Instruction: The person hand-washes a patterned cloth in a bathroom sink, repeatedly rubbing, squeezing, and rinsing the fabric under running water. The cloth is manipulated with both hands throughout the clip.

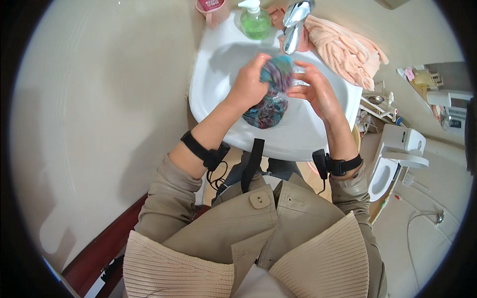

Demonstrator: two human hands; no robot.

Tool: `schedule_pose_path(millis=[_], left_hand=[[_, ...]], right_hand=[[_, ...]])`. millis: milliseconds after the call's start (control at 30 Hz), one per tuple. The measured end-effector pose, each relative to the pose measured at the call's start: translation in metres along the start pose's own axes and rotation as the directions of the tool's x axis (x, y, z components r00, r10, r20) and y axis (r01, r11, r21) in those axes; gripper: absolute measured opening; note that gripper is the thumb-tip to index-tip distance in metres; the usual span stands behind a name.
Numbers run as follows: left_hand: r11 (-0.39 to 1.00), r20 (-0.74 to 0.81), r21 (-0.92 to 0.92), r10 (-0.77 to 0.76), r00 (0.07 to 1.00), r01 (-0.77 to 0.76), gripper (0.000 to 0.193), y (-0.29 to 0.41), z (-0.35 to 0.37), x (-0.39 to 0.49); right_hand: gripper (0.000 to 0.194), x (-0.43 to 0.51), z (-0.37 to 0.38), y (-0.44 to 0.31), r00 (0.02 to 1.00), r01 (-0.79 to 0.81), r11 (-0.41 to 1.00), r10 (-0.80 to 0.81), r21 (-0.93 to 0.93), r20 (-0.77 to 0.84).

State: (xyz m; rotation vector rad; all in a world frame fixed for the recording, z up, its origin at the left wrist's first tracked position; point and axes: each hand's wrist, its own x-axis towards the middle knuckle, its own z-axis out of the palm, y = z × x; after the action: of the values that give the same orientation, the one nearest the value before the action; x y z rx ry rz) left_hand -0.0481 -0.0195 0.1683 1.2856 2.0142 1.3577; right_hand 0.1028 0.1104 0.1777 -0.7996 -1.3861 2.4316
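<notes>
A wet multicoloured cloth (276,74) in blue and purple is bunched up above the white washbasin (208,93). My left hand (250,80) grips its left side, thumb uppermost. On the other side, my right hand (311,83) has its fingers spread beside the cloth, with wet, shiny skin; whether the fingertips touch the fabric is blurred. Below the hands, more fabric of the same pattern (265,113) lies crumpled in the basin. I cannot tell whether it joins the upper part. The chrome faucet (292,37) stands just behind the hands.
A pump bottle of green liquid (255,24) and a pink cup (214,15) stand at the basin's back left. A peach towel (343,48) drapes over the right rim. A wall (149,74) borders the left; a toilet (385,175) is at the right.
</notes>
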Motion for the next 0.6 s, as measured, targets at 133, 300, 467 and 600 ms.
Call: schedule_pose_path(millis=[133, 300, 467, 600], left_hand=[[0.93, -0.247, -0.368, -0.099, 0.964, 0.001, 0.033, 0.05, -0.029, 0.012], [0.61, -0.147, -0.791, -0.252, 0.957, 0.039, 0.031, 0.073, -0.017, 0.006], [0.539, -0.15, -0.827, -0.484, 0.862, 0.159, 0.05, 0.029, 0.01, -0.004], [0.761, -0.406, -0.616, -0.529, 0.745, 0.204, 0.043, 0.007, 0.017, -0.013]], right_hand=[[0.057, -0.007, 0.004, 0.026, 0.909, -0.305, 0.942, 0.332, 0.141, -0.252], [0.064, 0.024, 0.025, 0.074, 0.883, -0.386, 0.744, 0.47, 0.545, -0.016], [0.045, 0.026, 0.049, 0.084, 0.991, -0.133, 0.574, 0.088, 0.808, 0.101], [0.032, 0.014, 0.059, 0.078, 0.959, -0.14, 0.605, 0.28, 0.784, -0.046]])
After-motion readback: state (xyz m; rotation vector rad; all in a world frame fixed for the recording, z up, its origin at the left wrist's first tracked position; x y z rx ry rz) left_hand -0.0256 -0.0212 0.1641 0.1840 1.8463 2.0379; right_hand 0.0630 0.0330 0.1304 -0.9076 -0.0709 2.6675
